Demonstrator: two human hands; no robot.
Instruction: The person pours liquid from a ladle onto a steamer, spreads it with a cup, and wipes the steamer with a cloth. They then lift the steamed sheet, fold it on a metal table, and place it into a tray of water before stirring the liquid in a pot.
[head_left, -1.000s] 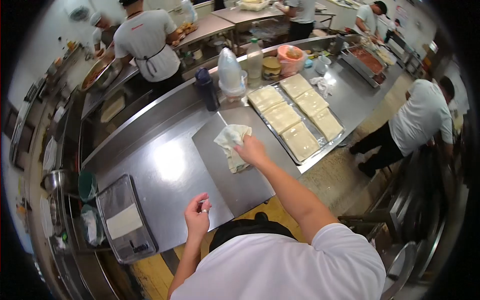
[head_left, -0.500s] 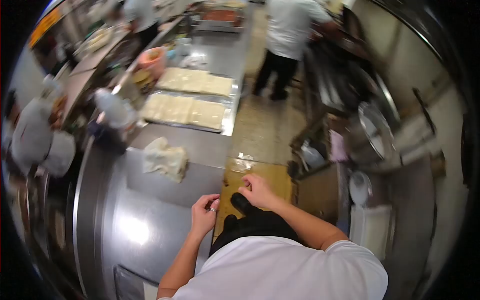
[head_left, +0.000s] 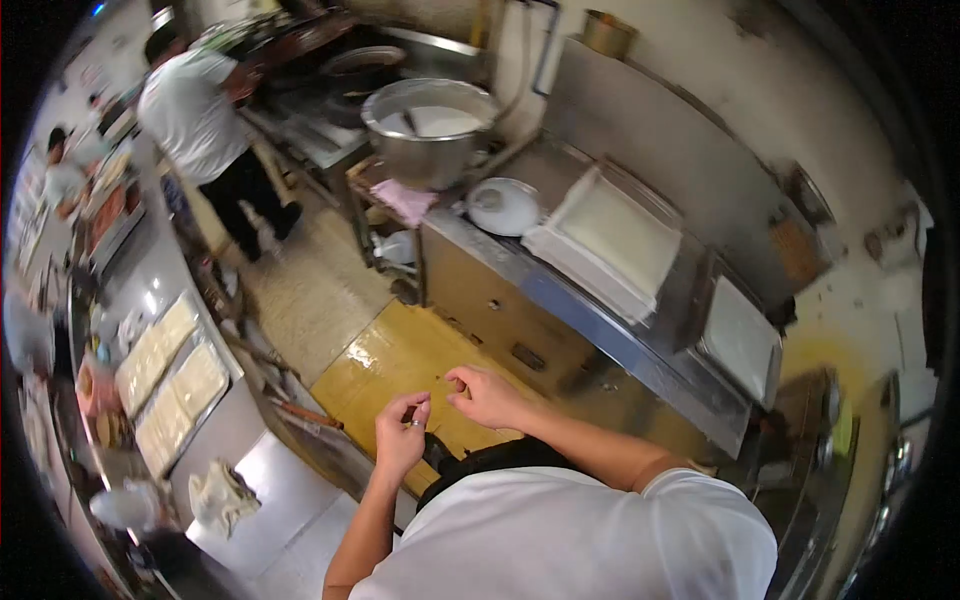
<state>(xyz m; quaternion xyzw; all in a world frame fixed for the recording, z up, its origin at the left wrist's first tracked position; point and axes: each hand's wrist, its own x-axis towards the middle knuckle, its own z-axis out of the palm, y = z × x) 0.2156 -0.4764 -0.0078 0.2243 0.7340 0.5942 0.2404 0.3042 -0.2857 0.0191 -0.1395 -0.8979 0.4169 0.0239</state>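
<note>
My left hand (head_left: 402,437) is in front of my body over the yellow floor, its fingers curled and a ring on one of them. My right hand (head_left: 484,397) is close beside it, fingers bent inward, with a small gap between the two hands. Whether anything small sits between the fingertips of either hand is too small to tell. A crumpled pale cloth (head_left: 222,497) lies on the steel counter left of my left hand. Beyond it stands a tray (head_left: 222,385) with flat pale sheets under clear film.
A steel counter (head_left: 560,290) at the right bears a stack of white rectangular trays (head_left: 620,235), a round lid (head_left: 503,207) and another white tray (head_left: 738,335). A large metal pot (head_left: 425,155) holds white contents. A person (head_left: 200,120) stands at the stove, back left.
The view has swung to the right, so the right-hand counter and its trays are now in the middle. My hands have come closer together and stay in front of my body.
</note>
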